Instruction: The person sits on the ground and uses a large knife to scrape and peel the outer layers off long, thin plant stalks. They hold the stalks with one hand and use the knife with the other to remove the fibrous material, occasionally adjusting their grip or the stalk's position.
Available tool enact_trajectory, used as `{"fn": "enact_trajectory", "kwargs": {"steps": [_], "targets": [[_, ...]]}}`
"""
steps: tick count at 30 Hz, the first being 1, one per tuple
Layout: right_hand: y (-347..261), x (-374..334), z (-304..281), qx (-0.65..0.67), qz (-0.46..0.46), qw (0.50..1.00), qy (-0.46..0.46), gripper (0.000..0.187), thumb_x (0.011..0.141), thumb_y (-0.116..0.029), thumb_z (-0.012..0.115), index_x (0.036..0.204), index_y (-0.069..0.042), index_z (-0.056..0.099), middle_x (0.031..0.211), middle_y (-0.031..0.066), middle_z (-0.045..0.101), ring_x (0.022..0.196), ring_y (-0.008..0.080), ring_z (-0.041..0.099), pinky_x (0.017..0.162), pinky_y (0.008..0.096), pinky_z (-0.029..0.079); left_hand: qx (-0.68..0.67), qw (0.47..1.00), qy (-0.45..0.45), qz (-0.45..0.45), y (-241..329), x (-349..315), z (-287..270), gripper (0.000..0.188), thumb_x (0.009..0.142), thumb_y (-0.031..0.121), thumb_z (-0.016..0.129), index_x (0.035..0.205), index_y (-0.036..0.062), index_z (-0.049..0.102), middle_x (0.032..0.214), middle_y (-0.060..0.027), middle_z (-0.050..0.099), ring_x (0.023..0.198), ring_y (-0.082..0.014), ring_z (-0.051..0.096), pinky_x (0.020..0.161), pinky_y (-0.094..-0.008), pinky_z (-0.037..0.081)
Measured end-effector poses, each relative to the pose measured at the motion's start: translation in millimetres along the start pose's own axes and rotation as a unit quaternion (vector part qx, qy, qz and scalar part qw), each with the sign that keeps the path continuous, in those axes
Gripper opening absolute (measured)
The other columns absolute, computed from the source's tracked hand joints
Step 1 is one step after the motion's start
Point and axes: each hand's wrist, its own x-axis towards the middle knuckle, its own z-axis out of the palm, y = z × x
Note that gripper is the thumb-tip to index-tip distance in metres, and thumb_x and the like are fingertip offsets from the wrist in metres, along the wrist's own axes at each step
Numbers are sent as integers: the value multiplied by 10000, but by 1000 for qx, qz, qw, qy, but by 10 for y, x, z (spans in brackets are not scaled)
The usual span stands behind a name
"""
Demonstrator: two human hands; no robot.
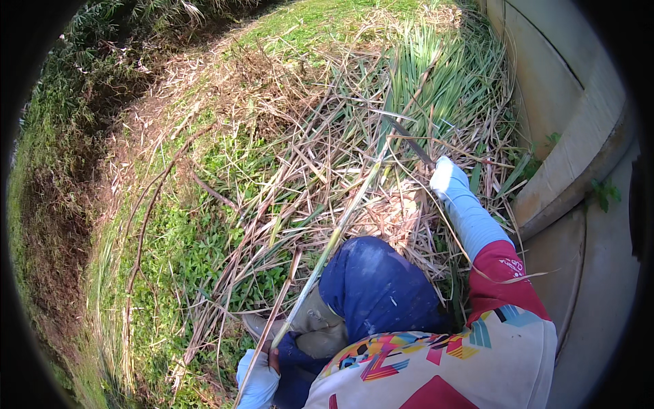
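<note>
Toward the bottom left of the head view, the person's left hand [264, 373], covered in pale blue up the wrist, has its fingers curled round the lower end of a long stalk [335, 238]. From that hand the stalk slants across the middle of the frame, past the knee, to the upper right. Beside it runs 1 brown dry strip [283, 294], which also reaches the left hand.

Right of centre, the right hand [447, 173] is closed round the handle end of a knife [414, 145]; the grip itself is mostly hidden. Its dark blade points to the upper left, close to the stalk; I cannot tell whether the 2 touch.

Green blades of leaf [446, 85] lie heaped at the upper right, with dry straw [402, 211] spread below them. A pale wall [538, 82] borders the right side. Low green plants [191, 249] and 1 curved brown stem [144, 225] fill the left of centre. At lower centre, blue trousers [381, 290] cover a bent knee.
</note>
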Motion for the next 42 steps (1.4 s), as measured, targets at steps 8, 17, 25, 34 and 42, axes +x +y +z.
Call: {"fn": "enact_trajectory", "kwargs": {"steps": [8,17,25,34,42], "targets": [[-552,-1315,304,-36,-351,932,-80,276,814,-237,734,1036,-100,646,912,156,692,877,379,708,782,463,566,27,997,70,-24,-69,25,153,262,936,232,693,1178,143,741,771,-166,674,697,-376,683,611,-459,529],[-139,-312,221,12,-111,994,23,240,833,-204,746,999,-54,660,862,197,698,794,389,687,693,456,533,-61,990,127,-2,-272,-243,169,254,885,113,747,1138,93,728,818,-125,693,716,-295,680,638,-408,525],[-788,-1629,-66,-69,-340,928,-139,280,839,-198,692,1108,-121,678,888,169,688,860,382,708,757,500,559,12,974,223,48,-476,-136,347,343,817,80,801,1147,137,725,805,-119,670,670,-315,640,605,-440,496],[-890,-1133,-59,-6,-444,892,-83,111,691,-147,705,798,-124,723,766,169,675,730,397,684,636,482,547,13,975,212,64,-394,26,182,321,820,82,806,1130,108,728,885,-129,717,741,-319,690,664,-430,544],[-1034,-1673,-57,-22,-396,914,-85,233,756,-158,728,961,-65,667,902,193,691,873,400,694,755,476,545,25,953,281,107,-329,89,-17,330,738,34,826,1047,118,744,885,-101,714,727,-278,682,635,-383,539]]}}
